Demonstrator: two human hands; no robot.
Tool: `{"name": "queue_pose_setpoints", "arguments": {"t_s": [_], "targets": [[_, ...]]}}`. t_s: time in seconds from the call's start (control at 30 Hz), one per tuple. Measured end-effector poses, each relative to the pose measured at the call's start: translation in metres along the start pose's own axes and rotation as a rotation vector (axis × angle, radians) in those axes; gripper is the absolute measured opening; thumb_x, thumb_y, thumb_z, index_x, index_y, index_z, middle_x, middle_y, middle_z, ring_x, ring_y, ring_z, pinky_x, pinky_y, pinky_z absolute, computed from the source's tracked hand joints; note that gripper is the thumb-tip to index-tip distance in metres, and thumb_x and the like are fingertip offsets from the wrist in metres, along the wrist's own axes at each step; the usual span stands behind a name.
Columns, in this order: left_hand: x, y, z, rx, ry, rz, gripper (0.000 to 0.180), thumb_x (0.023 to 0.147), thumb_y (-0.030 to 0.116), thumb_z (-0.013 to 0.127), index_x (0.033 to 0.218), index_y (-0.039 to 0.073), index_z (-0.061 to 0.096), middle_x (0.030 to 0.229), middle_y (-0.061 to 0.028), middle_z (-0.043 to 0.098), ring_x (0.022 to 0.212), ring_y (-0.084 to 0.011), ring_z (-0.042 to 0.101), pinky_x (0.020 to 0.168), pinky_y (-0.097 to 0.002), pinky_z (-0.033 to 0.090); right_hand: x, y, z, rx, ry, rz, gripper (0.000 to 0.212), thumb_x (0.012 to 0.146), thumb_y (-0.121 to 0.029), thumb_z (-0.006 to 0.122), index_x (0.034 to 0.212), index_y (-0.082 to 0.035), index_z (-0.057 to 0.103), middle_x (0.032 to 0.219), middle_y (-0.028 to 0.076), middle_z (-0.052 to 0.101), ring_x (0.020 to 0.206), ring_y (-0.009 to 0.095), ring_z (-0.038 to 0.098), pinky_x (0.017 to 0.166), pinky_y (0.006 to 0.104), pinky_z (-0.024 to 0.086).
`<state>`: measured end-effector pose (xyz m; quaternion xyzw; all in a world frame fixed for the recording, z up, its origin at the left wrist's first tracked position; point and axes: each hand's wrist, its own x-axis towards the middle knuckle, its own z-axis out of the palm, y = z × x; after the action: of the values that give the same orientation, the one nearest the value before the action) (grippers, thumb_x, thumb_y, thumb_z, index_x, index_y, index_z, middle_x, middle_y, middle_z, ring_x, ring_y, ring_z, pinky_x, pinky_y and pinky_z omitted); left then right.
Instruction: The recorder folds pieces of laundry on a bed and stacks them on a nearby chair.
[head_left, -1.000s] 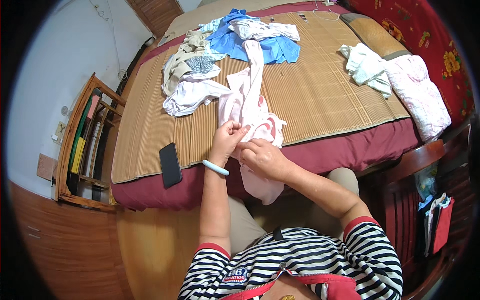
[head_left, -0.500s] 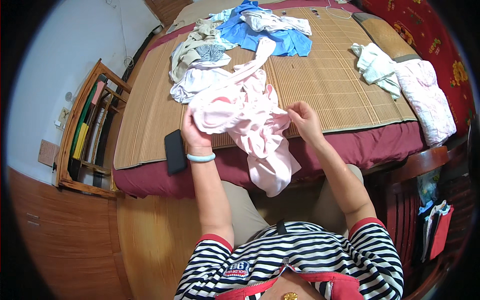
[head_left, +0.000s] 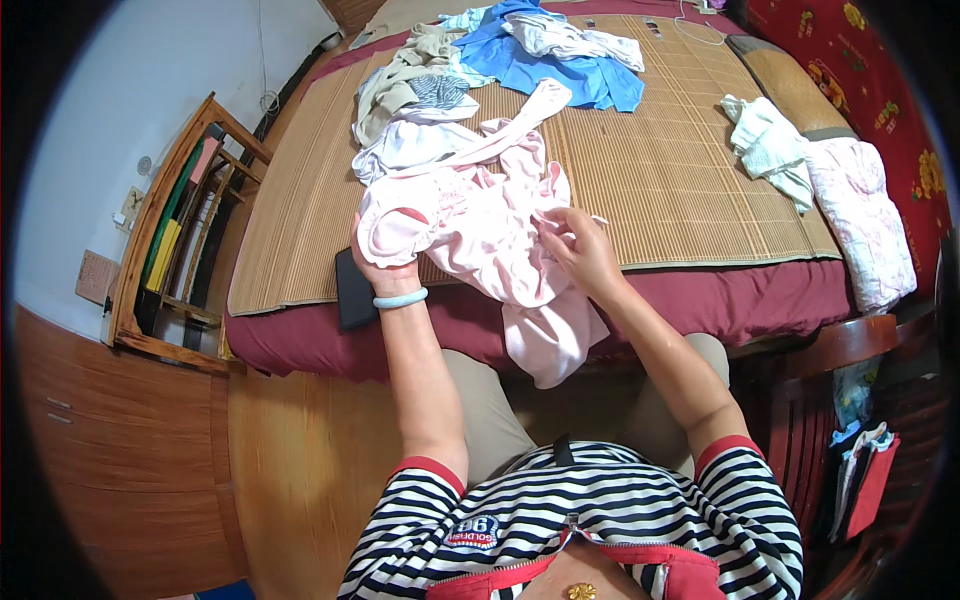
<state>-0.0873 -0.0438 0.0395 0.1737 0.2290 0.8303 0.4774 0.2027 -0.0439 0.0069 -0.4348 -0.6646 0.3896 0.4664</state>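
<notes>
A crumpled pale pink garment (head_left: 490, 235) lies over the near edge of the bed mat, one part hanging down the bed's front. My left hand (head_left: 385, 262), with a light blue bangle on the wrist, holds its rounded left end from below; cloth covers most of the fingers. On the garment's right side my right hand (head_left: 580, 250) pinches a fold between thumb and fingers. A black phone (head_left: 356, 290) lies beside my left wrist, partly hidden by it. Just beyond the pink cloth is a white garment (head_left: 405, 145).
Farther back lie a beige garment (head_left: 405, 85) and a blue garment (head_left: 560, 70). At the right are a pale green cloth (head_left: 765, 145) and a folded floral bundle (head_left: 860, 220). A wooden chair (head_left: 840, 345) stands at the near right, a wooden frame (head_left: 130, 290) at the left.
My right hand has moved left and slightly down, onto the garment's folds. My left hand has shifted slightly left, now covering part of the phone. The view has shifted a little.
</notes>
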Motion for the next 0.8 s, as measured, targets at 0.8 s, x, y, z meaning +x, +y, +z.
{"name": "queue_pose_setpoints", "arguments": {"t_s": [0.8], "targets": [[0.017, -0.004, -0.027, -0.250, -0.147, -0.110, 0.044, 0.098, 0.031, 0.046, 0.127, 0.001, 0.059, 0.132, -0.0177, 0.061, 0.124, -0.0374, 0.055, 0.105, -0.0633, 0.039, 0.061, 0.054, -0.142, 0.506, 0.981, -0.317, 0.013, 0.098, -0.012, 0.061, 0.109, -0.004, 0.064, 0.098, 0.001, 0.064, 0.088, 0.009, 0.057, 0.076, 0.0225, 0.046]]}}
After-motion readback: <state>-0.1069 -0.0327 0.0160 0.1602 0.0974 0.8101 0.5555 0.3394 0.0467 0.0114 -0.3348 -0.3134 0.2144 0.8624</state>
